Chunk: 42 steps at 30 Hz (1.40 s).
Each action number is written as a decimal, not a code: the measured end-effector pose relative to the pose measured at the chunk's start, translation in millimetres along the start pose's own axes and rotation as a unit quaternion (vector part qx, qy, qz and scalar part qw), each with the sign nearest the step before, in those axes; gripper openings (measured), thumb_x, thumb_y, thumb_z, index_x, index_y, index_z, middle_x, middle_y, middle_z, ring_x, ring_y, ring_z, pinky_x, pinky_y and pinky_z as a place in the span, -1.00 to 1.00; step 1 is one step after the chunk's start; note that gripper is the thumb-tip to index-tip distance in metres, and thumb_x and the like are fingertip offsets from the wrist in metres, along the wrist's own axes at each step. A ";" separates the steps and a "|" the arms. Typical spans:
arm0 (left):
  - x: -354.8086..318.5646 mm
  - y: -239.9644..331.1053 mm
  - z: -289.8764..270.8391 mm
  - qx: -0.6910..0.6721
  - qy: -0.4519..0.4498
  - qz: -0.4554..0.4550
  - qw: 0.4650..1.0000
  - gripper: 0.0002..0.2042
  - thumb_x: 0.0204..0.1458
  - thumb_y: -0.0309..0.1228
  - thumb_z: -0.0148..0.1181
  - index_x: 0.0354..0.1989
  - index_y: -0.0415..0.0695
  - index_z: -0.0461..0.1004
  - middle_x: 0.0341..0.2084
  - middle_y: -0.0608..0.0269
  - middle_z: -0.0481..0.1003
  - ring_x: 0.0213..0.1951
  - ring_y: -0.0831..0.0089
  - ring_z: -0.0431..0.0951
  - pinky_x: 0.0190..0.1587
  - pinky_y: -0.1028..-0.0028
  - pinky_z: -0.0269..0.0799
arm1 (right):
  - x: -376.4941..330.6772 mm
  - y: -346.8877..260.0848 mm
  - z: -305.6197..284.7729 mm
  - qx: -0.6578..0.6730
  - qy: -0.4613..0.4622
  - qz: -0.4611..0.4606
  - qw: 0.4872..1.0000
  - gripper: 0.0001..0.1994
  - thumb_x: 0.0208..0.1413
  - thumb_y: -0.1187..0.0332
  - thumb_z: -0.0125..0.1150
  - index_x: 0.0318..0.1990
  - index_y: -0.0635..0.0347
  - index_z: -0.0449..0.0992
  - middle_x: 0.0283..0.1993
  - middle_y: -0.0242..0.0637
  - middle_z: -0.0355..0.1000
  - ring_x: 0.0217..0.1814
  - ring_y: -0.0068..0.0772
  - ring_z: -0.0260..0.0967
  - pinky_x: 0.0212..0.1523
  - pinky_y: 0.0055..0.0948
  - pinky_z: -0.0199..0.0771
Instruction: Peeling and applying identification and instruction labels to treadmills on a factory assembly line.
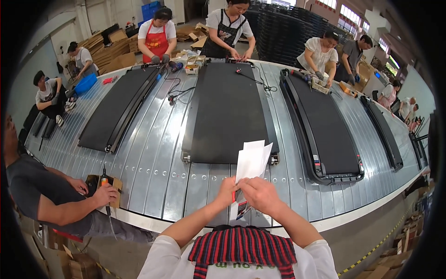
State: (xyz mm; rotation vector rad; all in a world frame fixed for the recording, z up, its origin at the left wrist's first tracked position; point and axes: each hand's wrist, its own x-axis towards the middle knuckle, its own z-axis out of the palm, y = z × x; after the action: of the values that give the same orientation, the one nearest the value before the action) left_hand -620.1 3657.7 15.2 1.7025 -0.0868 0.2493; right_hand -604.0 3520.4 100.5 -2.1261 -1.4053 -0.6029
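Note:
A small bundle of white sheets [252, 160], seemingly sticker labels, stands up between my two hands. Its lower part carries red and dark print and hangs below my fingers. My left hand [226, 192] pinches the bundle's left edge. From the other side my right hand [261, 195] closes on the sheets, its fingers meeting the left ones. Just beyond my hands lies the near end of a treadmill deck [227, 111] with a black running belt. Metal roller ends show at its near corners.
Further treadmill decks lie to the left [118, 109] and right [320, 125] on the metal roller conveyor [153, 186]. A co-worker at near left holds an orange-and-black screwdriver [105, 179] over a cardboard box [116, 188]. Several people work along the far side.

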 end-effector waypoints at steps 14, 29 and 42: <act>20.0 -14.7 -57.6 -0.204 0.099 -0.186 0.956 -0.76 -0.08 -0.37 0.14 -0.30 -0.29 0.45 -0.40 0.26 0.47 -0.39 0.59 0.42 -0.33 0.56 0.34 | 8.3 -19.7 1.8 0.027 0.022 0.076 0.997 -0.82 -0.32 0.51 0.13 -0.44 0.14 0.41 -0.46 -0.33 0.33 -0.46 -0.30 0.32 -0.50 -0.43 0.35; -21.5 37.8 -84.9 -0.079 -0.209 -0.139 0.965 -0.72 -0.05 -0.28 0.12 -0.25 -0.22 0.46 -0.43 0.33 0.48 -0.37 0.65 0.40 -0.28 0.59 0.33 | -32.4 19.7 1.4 0.519 0.037 0.423 0.742 -0.37 -0.24 0.55 0.24 0.07 0.29 0.10 -0.17 -0.21 0.36 -0.13 -0.42 0.31 -0.07 -0.44 0.28; -38.3 41.8 -13.7 -0.060 -0.035 -0.231 0.971 -0.75 -0.13 -0.32 0.21 -0.34 -0.23 0.47 -0.51 0.36 0.45 -0.46 0.65 0.37 -0.41 0.62 0.31 | -100.7 43.5 -3.0 0.560 0.099 0.404 0.716 -0.45 -0.18 0.62 0.13 0.04 0.35 0.11 -0.07 -0.22 0.28 -0.06 -0.47 0.27 -0.07 -0.50 0.30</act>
State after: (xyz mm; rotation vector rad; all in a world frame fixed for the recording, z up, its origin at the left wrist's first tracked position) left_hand -667.3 3661.7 49.2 1.5624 0.2373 -0.1601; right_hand -600.5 3433.9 33.1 -1.3131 -0.3325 0.3441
